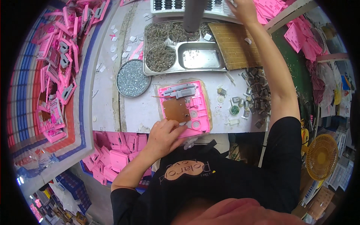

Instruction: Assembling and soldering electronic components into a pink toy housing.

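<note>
A pink plastic housing [203, 108] lies open side up on a pad at the front of the table. Inside it are a brown circuit board [175, 110], a grey slotted part [182, 91] and small round pieces. My left hand [165, 135] grips the housing's near left corner, fingers bent over the board's near edge. My right arm stretches far forward, and my right hand [243, 10] is over the right end of a white tray [165, 14] with rows of black parts. The top edge cuts that hand off, so its grip is unclear.
A metal compartment tray [148, 71] holds many small screws; a round dish [134, 78] holds silvery bits. Small motors [258, 90] lie heaped at right beside a brown ribbed board [236, 45]. Assembled pink units [56, 82] pile up at left. A grey post [194, 17] hangs overhead.
</note>
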Demonstrator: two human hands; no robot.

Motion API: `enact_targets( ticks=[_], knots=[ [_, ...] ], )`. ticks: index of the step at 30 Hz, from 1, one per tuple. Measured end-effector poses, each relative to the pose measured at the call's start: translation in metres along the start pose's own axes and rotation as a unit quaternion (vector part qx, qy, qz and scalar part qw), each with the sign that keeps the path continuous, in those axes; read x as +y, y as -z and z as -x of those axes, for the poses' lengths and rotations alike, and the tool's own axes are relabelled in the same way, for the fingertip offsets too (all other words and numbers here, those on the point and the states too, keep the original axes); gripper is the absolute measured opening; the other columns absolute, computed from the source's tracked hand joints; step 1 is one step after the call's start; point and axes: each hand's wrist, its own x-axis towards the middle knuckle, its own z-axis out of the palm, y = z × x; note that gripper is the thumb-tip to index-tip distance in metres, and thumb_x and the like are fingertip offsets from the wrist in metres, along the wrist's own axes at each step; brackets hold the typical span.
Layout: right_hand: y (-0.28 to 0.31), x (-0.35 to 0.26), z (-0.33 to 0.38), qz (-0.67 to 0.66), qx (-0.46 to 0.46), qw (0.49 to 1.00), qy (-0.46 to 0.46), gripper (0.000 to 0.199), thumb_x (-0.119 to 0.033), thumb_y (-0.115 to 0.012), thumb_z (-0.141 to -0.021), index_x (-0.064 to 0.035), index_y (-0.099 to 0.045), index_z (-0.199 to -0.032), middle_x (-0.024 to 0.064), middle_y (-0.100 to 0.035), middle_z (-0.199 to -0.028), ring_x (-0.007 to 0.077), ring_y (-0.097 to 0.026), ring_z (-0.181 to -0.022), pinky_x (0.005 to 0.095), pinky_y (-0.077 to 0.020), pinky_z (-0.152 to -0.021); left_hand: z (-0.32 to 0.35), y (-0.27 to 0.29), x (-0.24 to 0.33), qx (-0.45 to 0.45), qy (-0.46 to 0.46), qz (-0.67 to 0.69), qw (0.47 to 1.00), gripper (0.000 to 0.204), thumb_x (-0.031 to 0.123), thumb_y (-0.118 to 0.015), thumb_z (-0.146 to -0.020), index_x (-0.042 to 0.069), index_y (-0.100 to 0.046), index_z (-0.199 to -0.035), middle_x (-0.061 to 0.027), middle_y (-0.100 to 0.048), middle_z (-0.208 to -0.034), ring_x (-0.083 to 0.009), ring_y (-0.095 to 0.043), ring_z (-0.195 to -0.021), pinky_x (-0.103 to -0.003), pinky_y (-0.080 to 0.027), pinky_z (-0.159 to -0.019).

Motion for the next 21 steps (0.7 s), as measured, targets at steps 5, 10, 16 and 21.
enact_targets(
  ticks=[5, 10, 16, 21],
  knots=[
    [-0.025, -0.02, -0.005, 0.017, -0.027, 0.999, -0.025, 0.011, -0.011, -0.068, -0.083, -0.007, -0.07, -0.093, 0.0119, -0.067, -0.097, 0.033, -0.063, -0.097, 0.044, -0.0514, -0.087, 0.003, -0.001, 0.0, 0.019, -0.002, -0.003, 1.0, 0.04, 0.025, -0.082, -0.076, 0.013, -0.071, -0.112, -0.0062, -0.061, -0.098, -0.0275, -0.061, -0.088, -0.041, -0.048, -0.073],
    [-0.005, 0.024, 0.008, -0.106, 0.016, 0.974, -0.198, 0.012, -0.01, -0.069, -0.089, -0.0025, -0.071, -0.098, 0.0124, -0.07, -0.1, 0.0282, -0.066, -0.094, 0.0387, -0.053, -0.086, -0.001, -0.007, -0.004, 0.044, -0.028, 0.007, 0.999, 0.036, 0.024, -0.081, -0.077, 0.012, -0.072, -0.11, -0.0074, -0.062, -0.098, -0.0286, -0.061, -0.088, -0.042, -0.048, -0.073],
    [0.122, 0.047, 0.07, -0.584, 0.295, 0.651, -0.384, 0.015, -0.009, -0.069, -0.096, 0.0029, -0.073, -0.105, 0.0129, -0.074, -0.103, 0.0224, -0.069, -0.089, 0.0323, -0.0548, -0.085, 0.013, -0.007, -0.007, 0.049, -0.02, 0.015, 0.998, 0.037, 0.022, -0.08, -0.077, 0.01, -0.072, -0.111, -0.008, -0.062, -0.098, -0.0291, -0.062, -0.088, -0.042, -0.048, -0.074],
    [0.199, -0.218, 0.142, -0.493, -0.234, 0.805, -0.234, 0.015, 0.0, -0.074, -0.085, -0.0009, -0.072, -0.101, 0.0095, -0.071, -0.1, 0.0208, -0.064, -0.1, 0.0341, -0.0486, -0.091, 0.013, -0.014, -0.009, 0.056, -0.029, 0.007, 0.998, 0.038, 0.022, -0.081, -0.076, 0.01, -0.072, -0.111, -0.0073, -0.063, -0.098, -0.0284, -0.061, -0.088, -0.041, -0.049, -0.075]
  ],
)
